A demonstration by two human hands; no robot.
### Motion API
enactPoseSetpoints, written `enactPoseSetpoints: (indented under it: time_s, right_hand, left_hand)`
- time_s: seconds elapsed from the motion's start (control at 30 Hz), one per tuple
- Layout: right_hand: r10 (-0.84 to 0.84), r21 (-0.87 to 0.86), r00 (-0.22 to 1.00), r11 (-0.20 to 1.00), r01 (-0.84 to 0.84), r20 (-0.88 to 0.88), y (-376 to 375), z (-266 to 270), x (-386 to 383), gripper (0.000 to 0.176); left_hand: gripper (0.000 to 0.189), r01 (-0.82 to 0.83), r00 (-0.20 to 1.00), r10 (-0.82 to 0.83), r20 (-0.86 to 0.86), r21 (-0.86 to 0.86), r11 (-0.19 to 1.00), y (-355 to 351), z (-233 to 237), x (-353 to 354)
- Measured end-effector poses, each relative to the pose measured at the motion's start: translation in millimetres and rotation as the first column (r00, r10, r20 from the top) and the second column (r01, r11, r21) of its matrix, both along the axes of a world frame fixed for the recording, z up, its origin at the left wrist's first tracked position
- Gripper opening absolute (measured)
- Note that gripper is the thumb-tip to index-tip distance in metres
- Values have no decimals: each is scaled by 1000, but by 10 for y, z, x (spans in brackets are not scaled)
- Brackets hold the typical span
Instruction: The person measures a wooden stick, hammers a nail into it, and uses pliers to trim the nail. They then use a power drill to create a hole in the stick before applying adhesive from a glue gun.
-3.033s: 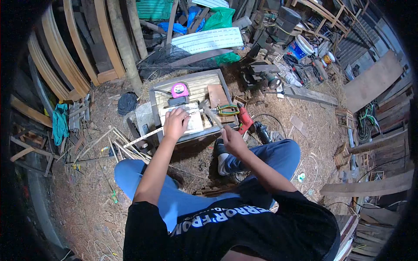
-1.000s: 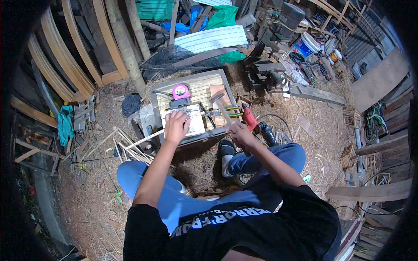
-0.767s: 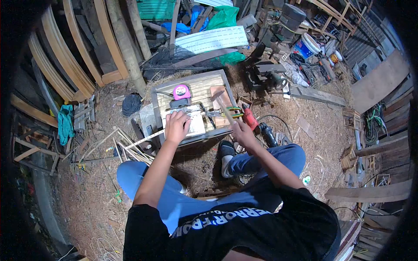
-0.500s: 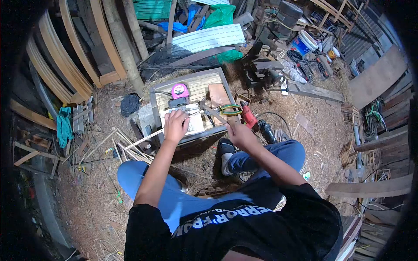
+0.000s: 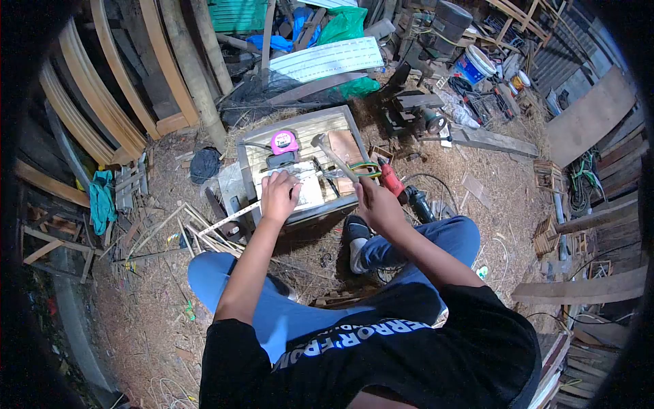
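Observation:
My right hand (image 5: 377, 204) is closed round the handle of a hammer (image 5: 334, 157), its head raised above the worktop. My left hand (image 5: 279, 195) rests over a thin wooden strip (image 5: 235, 219), fingers bent down on it; the strip sticks out to the left, and its held part is mostly hidden. Beneath that hand lies a pale flat board (image 5: 312, 193) on a low wooden box-like table (image 5: 243, 163). Behind it are a pink tape measure (image 5: 283, 142) and a small dark block (image 5: 280, 160). A brown wood piece (image 5: 344, 146) and green-yellow-handled pliers (image 5: 368, 168) lie to the right.
A red and black power drill (image 5: 392, 180) with a cord lies right of the table. Loose wooden strips (image 5: 197, 225) are piled on the left. Door or window frames (image 5: 102, 88) lean at back left. A paint bucket (image 5: 475, 63) stands at back right. Shavings cover the ground.
The hammer has been lifted, its head rising off the strip and swinging away to the right of my left hand. My left hand stays in nearly the same place.

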State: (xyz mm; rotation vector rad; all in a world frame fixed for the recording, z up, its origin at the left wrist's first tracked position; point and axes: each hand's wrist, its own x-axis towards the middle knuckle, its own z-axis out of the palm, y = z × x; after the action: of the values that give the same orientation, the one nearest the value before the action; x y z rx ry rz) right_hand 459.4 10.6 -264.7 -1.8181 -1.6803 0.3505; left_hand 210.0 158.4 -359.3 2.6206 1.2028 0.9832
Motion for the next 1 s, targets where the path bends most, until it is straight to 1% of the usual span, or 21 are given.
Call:
enactPoseSetpoints:
  time_s: [0.03,0.1,0.13,0.17,0.23,0.27,0.37,0.47,0.57,0.6,0.7,0.73,0.83,0.87,0.97,1.0]
  right_hand:
    - [-5,28,1000,1000,5,7,-8,9,-23,25]
    - [31,-153,997,988,-20,71,7,-313,127,25]
    - [51,-242,994,970,-26,100,13,-334,139,25]
    - [21,-202,998,979,-8,62,5,-358,150,25]
    - [-28,-122,1000,992,26,-15,-2,-119,56,25]
    - [-35,-67,995,997,28,-98,0,-132,28,26]
    - [59,-148,996,988,-48,71,-48,-398,101,27]
    - [39,-221,998,975,-26,54,-31,-400,107,27]
    - [-24,-171,999,985,31,43,-75,-439,37,28]
    - [1,-258,1000,966,5,24,-79,-421,60,28]
    - [-29,-173,997,985,17,-69,-86,-373,66,29]
    - [-69,-99,993,993,59,-100,-97,-430,24,33]
    - [-14,-237,999,971,23,40,-85,-529,93,33]
    - [-33,-299,999,954,19,-41,-71,-527,142,33]
    - [-12,-146,1000,989,11,-4,-56,-398,124,32]
    - [-52,-137,998,990,45,-47,-56,-464,105,32]
  left_hand:
    - [12,-5,1000,4,-14,-11,1000,0,17,-15]
    - [13,-12,999,11,-37,-32,999,-22,44,-3]
    - [12,-17,999,14,-48,-45,999,-18,40,-3]
    - [12,-10,999,8,-38,-38,999,-12,34,-3]
    - [13,-4,1000,3,-13,-26,1000,3,2,3]
    - [14,-21,999,21,-39,-14,1000,7,-3,5]
    - [13,-5,1000,4,-22,-49,999,-22,65,5]
    - [12,-2,1000,2,23,20,1000,-4,13,17]
    - [12,11,1000,-11,0,-92,996,-35,99,8]
    - [13,13,1000,-13,-5,-93,996,-29,93,8]
    - [14,-17,999,15,-30,-70,997,-29,77,17]
    - [15,-32,999,29,-43,-50,998,-38,72,20]
    - [15,-12,999,9,-40,-66,998,-32,69,14]
    - [14,-22,998,18,-56,-70,997,-37,72,15]
    - [14,-11,1000,10,-26,-39,999,-18,37,15]
    - [14,-12,1000,12,-21,-30,999,-27,47,17]
